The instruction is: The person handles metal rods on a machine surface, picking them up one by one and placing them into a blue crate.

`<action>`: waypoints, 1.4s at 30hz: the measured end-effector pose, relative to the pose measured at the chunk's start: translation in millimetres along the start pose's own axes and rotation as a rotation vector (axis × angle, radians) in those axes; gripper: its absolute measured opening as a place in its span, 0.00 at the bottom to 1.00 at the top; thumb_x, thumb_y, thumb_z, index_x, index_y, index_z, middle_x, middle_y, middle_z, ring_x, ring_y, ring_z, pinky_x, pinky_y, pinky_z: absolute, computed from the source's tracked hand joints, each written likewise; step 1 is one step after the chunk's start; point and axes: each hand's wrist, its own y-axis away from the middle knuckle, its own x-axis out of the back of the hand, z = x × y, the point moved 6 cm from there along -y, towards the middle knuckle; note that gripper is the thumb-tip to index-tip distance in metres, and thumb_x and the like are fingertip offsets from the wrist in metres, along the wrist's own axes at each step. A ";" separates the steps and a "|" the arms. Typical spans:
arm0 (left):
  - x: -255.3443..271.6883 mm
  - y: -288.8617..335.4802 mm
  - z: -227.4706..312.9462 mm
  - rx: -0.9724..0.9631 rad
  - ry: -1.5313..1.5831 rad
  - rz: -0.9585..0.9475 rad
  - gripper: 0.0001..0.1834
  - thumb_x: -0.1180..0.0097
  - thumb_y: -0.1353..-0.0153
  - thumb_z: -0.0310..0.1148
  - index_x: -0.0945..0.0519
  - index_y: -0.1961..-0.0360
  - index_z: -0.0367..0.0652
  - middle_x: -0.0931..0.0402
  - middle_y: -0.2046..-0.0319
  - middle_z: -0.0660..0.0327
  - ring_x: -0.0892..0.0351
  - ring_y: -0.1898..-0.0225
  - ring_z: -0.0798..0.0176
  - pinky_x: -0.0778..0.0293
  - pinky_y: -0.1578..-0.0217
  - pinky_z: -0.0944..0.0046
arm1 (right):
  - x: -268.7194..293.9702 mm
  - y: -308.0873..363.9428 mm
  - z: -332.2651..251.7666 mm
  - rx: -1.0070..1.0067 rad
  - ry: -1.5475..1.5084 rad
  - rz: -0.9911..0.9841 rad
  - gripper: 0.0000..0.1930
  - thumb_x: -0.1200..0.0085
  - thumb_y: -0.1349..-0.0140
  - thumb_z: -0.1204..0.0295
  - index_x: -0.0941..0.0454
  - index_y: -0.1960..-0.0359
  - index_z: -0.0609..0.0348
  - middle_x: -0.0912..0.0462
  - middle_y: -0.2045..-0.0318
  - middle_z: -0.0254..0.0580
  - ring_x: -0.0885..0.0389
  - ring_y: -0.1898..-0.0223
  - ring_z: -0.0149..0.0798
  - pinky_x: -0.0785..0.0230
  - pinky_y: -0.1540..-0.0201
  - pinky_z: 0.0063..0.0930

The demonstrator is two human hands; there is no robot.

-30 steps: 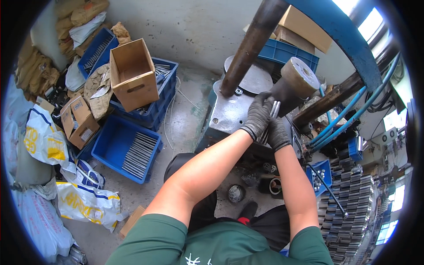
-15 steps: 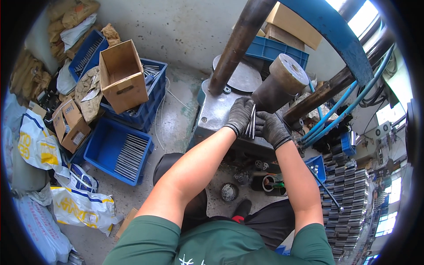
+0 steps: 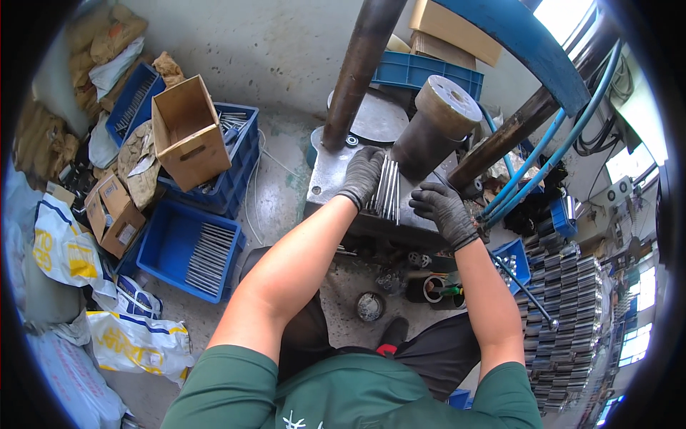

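Observation:
My left hand (image 3: 363, 174), in a dark grey work glove, curls against a fanned bundle of thin metal rods (image 3: 388, 187). Its thumb and fingertips are partly hidden, but the hand appears to grip the bundle's left side. The rods' near ends reach the front edge of the metal machine bed (image 3: 327, 174). To the right of the bundle, my gloved right hand (image 3: 441, 209) is open and holds nothing, its fingers spread and apart from the rods. Behind the rods stands a thick, dark cylinder (image 3: 437, 127) with a paler, wider top.
Steel columns (image 3: 357, 79) and a blue curved frame (image 3: 525, 43) rise around the bed. Blue hoses (image 3: 547, 168) run at right. A blue bin (image 3: 161, 239) holds a row of rods, near an open cardboard box (image 3: 189, 136). Stacked metal parts (image 3: 564, 314) stand at right.
My right hand has come away from the rods and moved lower. The rods, earlier tightly bunched between both hands, now fan out beside my left hand, which has shifted left in view.

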 end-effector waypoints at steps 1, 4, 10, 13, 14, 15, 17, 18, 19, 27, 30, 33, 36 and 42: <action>4.3 0.0 1.4 -0.018 -0.059 -0.021 0.20 0.44 0.30 0.42 0.17 0.48 0.37 0.16 0.51 0.44 0.17 0.47 0.45 0.26 0.43 0.52 | 4.9 5.6 -3.1 0.051 0.056 0.011 0.21 0.38 0.34 0.72 0.27 0.42 0.67 0.15 0.54 0.50 0.13 0.52 0.50 0.19 0.46 0.45; 9.9 1.3 13.4 -0.024 -0.331 -0.109 0.21 0.41 0.36 0.42 0.16 0.48 0.38 0.16 0.51 0.42 0.18 0.45 0.42 0.26 0.41 0.51 | 37.0 17.5 2.2 0.122 -0.024 0.083 0.19 0.38 0.34 0.75 0.25 0.44 0.68 0.14 0.55 0.49 0.11 0.54 0.45 0.18 0.50 0.35; 33.9 1.4 25.2 -0.029 -0.632 -0.144 0.14 0.37 0.39 0.38 0.12 0.55 0.44 0.16 0.52 0.45 0.17 0.48 0.46 0.24 0.42 0.53 | 130.8 14.5 31.1 0.288 0.243 0.345 0.16 0.42 0.35 0.80 0.21 0.46 0.66 0.15 0.58 0.46 0.13 0.63 0.36 0.16 0.65 0.28; 50.9 1.6 17.7 -0.088 -0.719 -0.079 0.13 0.35 0.40 0.37 0.12 0.56 0.44 0.16 0.54 0.45 0.16 0.50 0.46 0.24 0.43 0.54 | 131.1 11.4 20.5 0.245 0.227 0.404 0.16 0.43 0.35 0.81 0.22 0.45 0.66 0.16 0.58 0.46 0.14 0.64 0.35 0.16 0.69 0.28; 54.0 -1.7 12.4 -0.087 -0.720 -0.096 0.13 0.35 0.40 0.36 0.12 0.56 0.43 0.16 0.55 0.45 0.16 0.51 0.45 0.23 0.44 0.54 | 134.0 4.8 19.5 0.216 0.230 0.412 0.15 0.44 0.34 0.81 0.21 0.45 0.64 0.16 0.58 0.45 0.14 0.67 0.35 0.16 0.70 0.28; 52.2 -4.9 8.0 -0.061 -0.728 -0.115 0.13 0.35 0.40 0.35 0.12 0.56 0.41 0.16 0.55 0.44 0.16 0.52 0.45 0.22 0.46 0.52 | 141.9 -0.5 22.1 0.214 0.221 0.426 0.15 0.44 0.34 0.81 0.21 0.45 0.64 0.16 0.58 0.45 0.14 0.67 0.35 0.16 0.70 0.28; 52.4 -6.5 10.8 -0.088 -0.802 -0.130 0.13 0.36 0.40 0.36 0.12 0.56 0.41 0.16 0.56 0.43 0.15 0.53 0.43 0.22 0.47 0.50 | 153.1 -12.7 31.6 0.239 0.205 0.422 0.15 0.45 0.32 0.81 0.21 0.45 0.62 0.16 0.60 0.43 0.14 0.70 0.35 0.16 0.71 0.28; 53.4 -5.9 14.1 -0.085 -0.832 -0.124 0.13 0.36 0.40 0.36 0.12 0.56 0.41 0.16 0.56 0.43 0.15 0.54 0.42 0.21 0.48 0.50 | 152.1 -14.4 33.1 0.229 0.188 0.414 0.12 0.46 0.31 0.81 0.18 0.49 0.61 0.15 0.63 0.41 0.14 0.71 0.35 0.16 0.70 0.27; 54.7 -5.9 16.4 -0.061 -0.819 -0.138 0.14 0.37 0.40 0.36 0.12 0.56 0.42 0.17 0.55 0.43 0.15 0.55 0.42 0.21 0.48 0.49 | 153.7 -16.5 35.6 0.222 0.181 0.424 0.12 0.46 0.31 0.81 0.18 0.49 0.61 0.15 0.63 0.41 0.14 0.71 0.35 0.16 0.70 0.27; 69.7 2.1 34.4 0.029 -1.033 -0.235 0.24 0.33 0.45 0.38 0.17 0.46 0.43 0.17 0.51 0.45 0.15 0.50 0.45 0.21 0.45 0.52 | 118.6 -4.2 -2.2 0.575 1.059 0.521 0.13 0.39 0.37 0.69 0.12 0.53 0.59 0.14 0.55 0.58 0.15 0.51 0.57 0.24 0.44 0.44; 70.1 2.6 33.8 0.072 -0.971 -0.262 0.31 0.28 0.47 0.42 0.18 0.42 0.42 0.14 0.55 0.47 0.13 0.54 0.48 0.20 0.46 0.54 | 115.5 -4.8 -6.1 0.552 1.118 0.568 0.18 0.36 0.42 0.67 0.13 0.50 0.58 0.15 0.53 0.57 0.16 0.50 0.57 0.25 0.43 0.44; 70.3 4.0 33.3 0.168 -0.926 -0.319 0.32 0.27 0.48 0.42 0.18 0.42 0.42 0.14 0.56 0.46 0.13 0.53 0.48 0.20 0.46 0.54 | 117.0 -7.9 -0.3 0.466 1.209 0.522 0.23 0.33 0.46 0.65 0.15 0.47 0.57 0.15 0.52 0.55 0.17 0.48 0.56 0.26 0.41 0.45; 74.2 7.0 36.7 0.167 -1.032 -0.334 0.35 0.29 0.47 0.42 0.22 0.37 0.44 0.15 0.53 0.44 0.14 0.49 0.47 0.22 0.44 0.53 | 120.2 -18.2 6.5 0.358 1.209 0.494 0.26 0.32 0.48 0.64 0.16 0.45 0.55 0.16 0.50 0.54 0.18 0.46 0.55 0.26 0.39 0.45; 71.1 13.4 44.0 0.198 -1.241 -0.401 0.37 0.33 0.44 0.41 0.28 0.32 0.52 0.16 0.48 0.44 0.16 0.44 0.46 0.23 0.42 0.51 | 109.2 -21.2 7.9 0.359 1.159 0.602 0.24 0.32 0.49 0.66 0.14 0.48 0.55 0.16 0.51 0.56 0.17 0.48 0.56 0.25 0.41 0.45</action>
